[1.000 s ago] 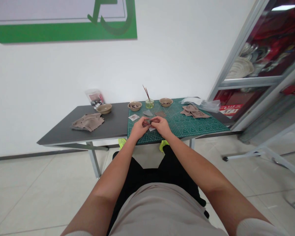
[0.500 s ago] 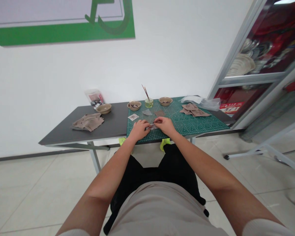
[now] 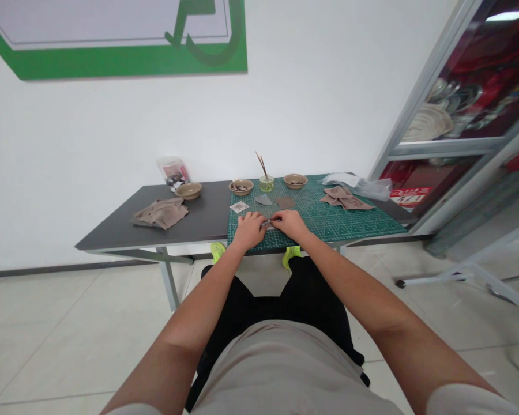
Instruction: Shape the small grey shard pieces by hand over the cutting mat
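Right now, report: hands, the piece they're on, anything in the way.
Left hand and right hand close together, fingertips at a small pale piece. Piece over the green cutting mat. Gray scrap ahead, apart from the hands.

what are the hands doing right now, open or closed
Left hand: closed, seems to pinch a small flat piece, too small to identify.
Right hand: closed, on the same piece.

matt green plastic cutting mat (image 3: 350,222), soft tan cloth (image 3: 161,213), smooth dark grey tabletop (image 3: 203,222)
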### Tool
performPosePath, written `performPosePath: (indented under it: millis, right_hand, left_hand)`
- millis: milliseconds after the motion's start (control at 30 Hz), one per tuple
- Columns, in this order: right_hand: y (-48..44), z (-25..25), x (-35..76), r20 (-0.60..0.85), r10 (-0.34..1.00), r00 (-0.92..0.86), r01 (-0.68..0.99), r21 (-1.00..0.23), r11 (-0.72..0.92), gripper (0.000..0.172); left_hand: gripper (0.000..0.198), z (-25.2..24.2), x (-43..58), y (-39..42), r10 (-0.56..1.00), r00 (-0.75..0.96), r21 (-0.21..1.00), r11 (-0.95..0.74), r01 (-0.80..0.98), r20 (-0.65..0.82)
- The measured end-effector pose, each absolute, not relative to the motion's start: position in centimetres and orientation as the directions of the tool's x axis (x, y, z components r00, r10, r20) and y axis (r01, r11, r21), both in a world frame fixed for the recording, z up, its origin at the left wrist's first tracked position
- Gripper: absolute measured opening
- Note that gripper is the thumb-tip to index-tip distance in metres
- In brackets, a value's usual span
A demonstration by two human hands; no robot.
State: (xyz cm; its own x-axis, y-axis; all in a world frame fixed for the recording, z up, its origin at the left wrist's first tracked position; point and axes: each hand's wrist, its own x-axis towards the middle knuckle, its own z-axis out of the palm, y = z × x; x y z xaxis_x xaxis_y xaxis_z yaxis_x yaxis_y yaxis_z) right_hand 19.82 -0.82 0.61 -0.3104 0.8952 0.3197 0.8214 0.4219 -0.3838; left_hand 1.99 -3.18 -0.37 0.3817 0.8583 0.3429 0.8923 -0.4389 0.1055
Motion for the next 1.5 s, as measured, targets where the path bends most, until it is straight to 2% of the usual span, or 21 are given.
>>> performPosePath:
  millis: [200,533,667,833,1033,1267,1500]
  right_hand:
    - [-1.0,0.2,21.2,0.305,0.898,-0.316,0.791,-0.438,0.427,0.017]
    - [-0.6,0.1,21.5,0.324,0.897,-0.302,0.806,-0.416,0.422,0.016]
    - [-1.2,0.1,22.5,0.33,0.879,-0.345,0.76,-0.451,0.468,0.014]
    - [-0.3,0.3,22.3,0.329,0.89,-0.316,0.765,-0.467,0.444,0.015]
    - [-0.7,0.2,22.1,0.32,0.89,-0.325,0.799,-0.41,0.439,0.017]
    - [-0.6,0.2,22.7,0.306,0.893,-0.331,0.758,-0.477,0.445,0.014]
    - [-0.8,0.4,22.4,0.324,0.887,-0.33,0.751,-0.48,0.454,0.013]
  left_hand:
    - [0.031,-0.1,2.1,-3.5,0.846,0.42,0.078,-0.468,0.88,0.328]
    - [0.033,-0.1,2.1,-3.7,0.837,0.447,0.081,-0.493,0.866,0.315]
    - [0.035,0.1,2.1,-3.9,0.847,0.439,0.093,-0.484,0.87,0.301]
    - [0.039,0.0,2.2,-3.9,0.841,0.45,0.1,-0.497,0.862,0.301]
    - [0.037,0.2,2.3,-4.0,0.839,0.463,0.072,-0.501,0.862,0.285]
    - [0.037,0.3,2.3,-4.0,0.831,0.486,0.08,-0.523,0.849,0.271]
    - [0.031,0.3,2.4,-3.7,0.837,0.476,0.106,-0.517,0.849,0.27]
